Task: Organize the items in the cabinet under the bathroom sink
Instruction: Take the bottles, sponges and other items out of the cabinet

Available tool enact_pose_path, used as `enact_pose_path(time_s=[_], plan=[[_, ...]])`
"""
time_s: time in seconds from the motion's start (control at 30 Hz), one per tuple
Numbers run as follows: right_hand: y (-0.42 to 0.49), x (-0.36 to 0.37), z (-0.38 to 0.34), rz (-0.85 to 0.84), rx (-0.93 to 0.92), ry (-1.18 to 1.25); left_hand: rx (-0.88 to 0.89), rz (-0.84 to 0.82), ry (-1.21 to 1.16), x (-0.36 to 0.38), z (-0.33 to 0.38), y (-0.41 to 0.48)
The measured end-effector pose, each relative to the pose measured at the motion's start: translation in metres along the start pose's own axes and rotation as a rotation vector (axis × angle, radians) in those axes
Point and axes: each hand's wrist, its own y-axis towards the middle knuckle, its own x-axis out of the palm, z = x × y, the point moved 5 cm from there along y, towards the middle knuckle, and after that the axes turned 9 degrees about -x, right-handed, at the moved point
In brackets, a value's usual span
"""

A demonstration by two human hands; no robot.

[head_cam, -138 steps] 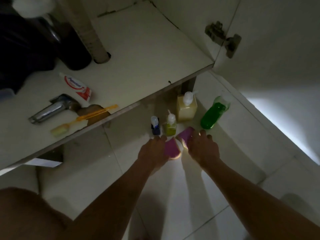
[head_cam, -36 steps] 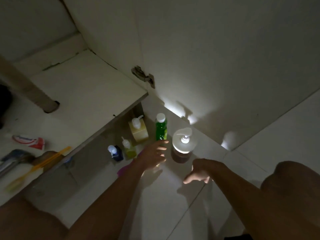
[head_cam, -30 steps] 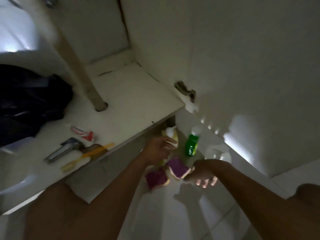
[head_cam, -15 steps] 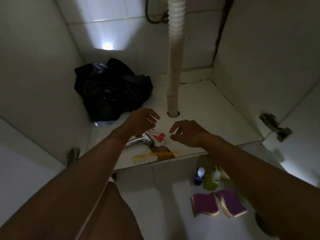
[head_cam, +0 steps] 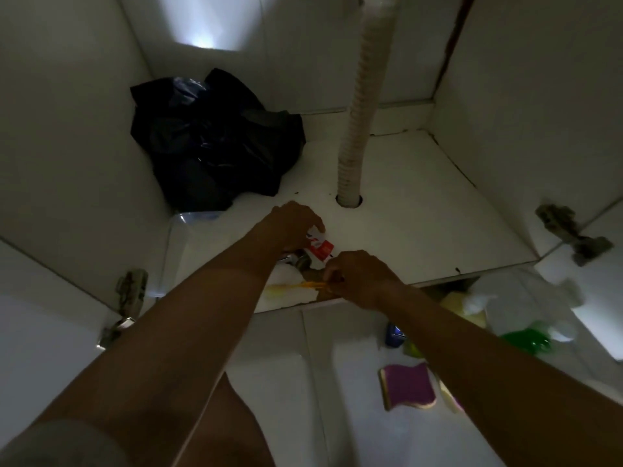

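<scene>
0.5 s on | left hand (head_cam: 291,227) down from hover, gripping toothpaste (head_cam: 320,248) | right hand (head_cam: 362,278) pinching toothbrush (head_cam: 296,286) | I judge both get lifted out next.

We find a red-and-white toothpaste tube (head_cam: 320,250) lying flat near the front edge of the white cabinet floor (head_cam: 421,224), the left hand (head_cam: 292,224) gripping its far end. Right at that edge lies a yellow plastic toothbrush (head_cam: 292,286), its handle pinched by the right hand (head_cam: 361,278). A crumpled black plastic bag (head_cam: 212,143) fills the back left corner.

Home bathrm: under-sink cabinet (head_cam: 421,203) w/ drain hose (head_cam: 357,129), toothpaste (head_cam: 321,248), tiled floor (head_cam: 286,352).
</scene>
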Motion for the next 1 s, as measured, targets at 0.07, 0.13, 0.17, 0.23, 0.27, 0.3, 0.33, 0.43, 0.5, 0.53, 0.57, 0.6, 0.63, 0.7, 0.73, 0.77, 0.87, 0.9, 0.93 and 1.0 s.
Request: enact_pose_path(time_s=[0.07, 0.13, 0.17, 0.23, 0.27, 0.3, 0.33, 0.43, 0.5, 0.53, 0.57, 0.6, 0.63, 0.7, 0.73, 0.77, 0.87, 0.9, 0.93, 1.0], plan=[[-0.001, 0.000, 0.003, 0.017, 0.003, 0.019, 0.011, 0.025, 0.040, -0.005, 0.004, 0.002], [-0.002, 0.000, 0.007, 0.032, 0.000, -0.002, 0.007, 0.058, 0.106, -0.010, 0.007, 0.002], [-0.003, 0.000, 0.010, 0.033, 0.005, -0.014, 0.001, 0.066, 0.134, -0.012, 0.008, 0.002], [-0.011, -0.001, 0.018, 0.029, 0.008, -0.056, -0.004, 0.105, 0.163, -0.018, 0.010, -0.001], [-0.017, -0.003, 0.022, 0.040, -0.006, -0.087, -0.003, 0.142, 0.149, -0.023, 0.012, -0.004], [-0.025, -0.007, 0.028, 0.066, -0.025, -0.104, 0.002, 0.201, 0.110, -0.028, 0.015, -0.007], [-0.036, -0.011, 0.034, 0.099, -0.049, -0.099, 0.010, 0.279, 0.041, -0.033, 0.021, -0.011], [-0.070, -0.018, 0.060, 0.136, -0.041, -0.011, 0.080, 0.488, -0.301, -0.047, 0.045, -0.027], [-0.090, -0.010, 0.082, -0.002, 0.063, 0.154, 0.151, 0.518, -0.432, -0.053, 0.068, -0.040], [-0.100, -0.002, 0.090, -0.131, 0.130, 0.259, 0.186, 0.494, -0.456, -0.055, 0.082, -0.046], [-0.113, 0.009, 0.099, -0.285, 0.206, 0.325, 0.222, 0.438, -0.464, -0.055, 0.097, -0.053], [-0.127, 0.019, 0.105, -0.442, 0.289, 0.351, 0.254, 0.350, -0.466, -0.054, 0.113, -0.060], [-0.140, 0.030, 0.111, -0.563, 0.381, 0.371, 0.269, 0.235, -0.463, -0.049, 0.126, -0.065], [-0.160, 0.053, 0.120, -0.643, 0.515, 0.423, 0.265, 0.012, -0.478, -0.028, 0.147, -0.075], [-0.165, 0.065, 0.124, -0.620, 0.553, 0.456, 0.264, -0.046, -0.478, -0.014, 0.155, -0.080], [-0.167, 0.076, 0.128, -0.576, 0.578, 0.474, 0.265, -0.072, -0.464, 0.000, 0.160, -0.085], [-0.164, 0.104, 0.131, -0.432, 0.641, 0.510, 0.188, -0.183, -0.477, 0.057, 0.160, -0.101], [-0.162, 0.113, 0.129, -0.406, 0.643, 0.483, 0.127, -0.232, -0.510, 0.081, 0.152, -0.105], [-0.159, 0.120, 0.127, -0.360, 0.633, 0.444, 0.050, -0.279, -0.553, 0.104, 0.143, -0.107], [-0.150, 0.135, 0.121, -0.236, 0.564, 0.418, -0.127, -0.358, -0.611, 0.144, 0.120, -0.111]])
